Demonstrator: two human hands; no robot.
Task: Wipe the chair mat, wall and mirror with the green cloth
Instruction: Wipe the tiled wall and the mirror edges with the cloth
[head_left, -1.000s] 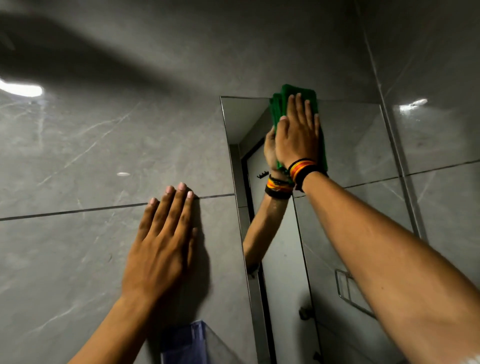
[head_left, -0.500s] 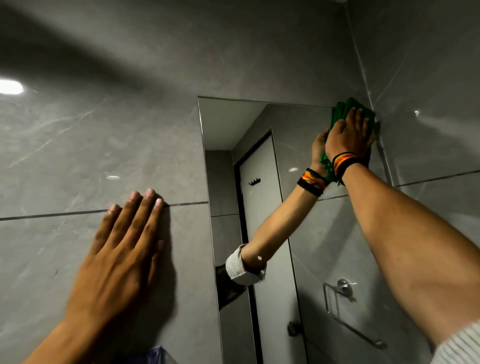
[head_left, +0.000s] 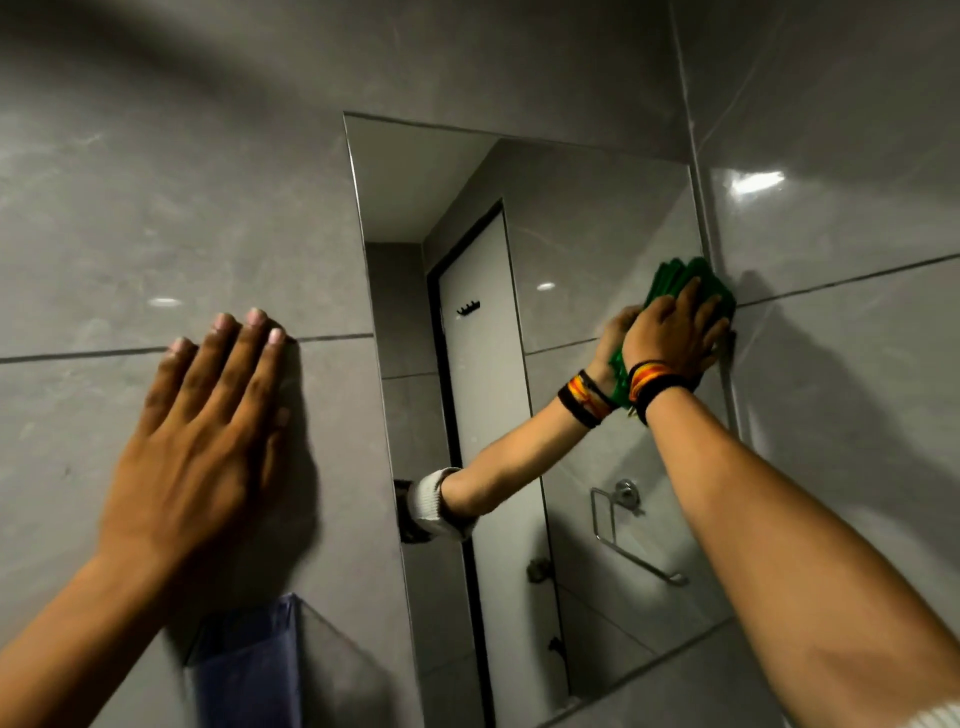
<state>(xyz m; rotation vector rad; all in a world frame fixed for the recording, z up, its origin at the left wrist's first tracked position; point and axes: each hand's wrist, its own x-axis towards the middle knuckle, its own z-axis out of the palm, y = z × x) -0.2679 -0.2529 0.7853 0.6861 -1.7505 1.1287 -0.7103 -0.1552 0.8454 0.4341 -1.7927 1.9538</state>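
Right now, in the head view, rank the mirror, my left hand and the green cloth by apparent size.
1. mirror
2. left hand, though nearness to the camera enlarges it
3. green cloth, mostly covered by the right hand

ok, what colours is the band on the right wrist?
Wristband: black with red, orange and yellow stripes; head view.

Grey wall tiles (head_left: 156, 218) gleam here, polished and smooth, faint marble veining under lamp glare. The mirror (head_left: 571, 234) is flat, glossy glass with a thin pale edge. The green cloth (head_left: 671, 274) looks soft and matt, a plush fabric. Woven thread wristbands (head_left: 655, 378), matt too. Reflected in the glass, a shiny chrome holder (head_left: 626, 494).
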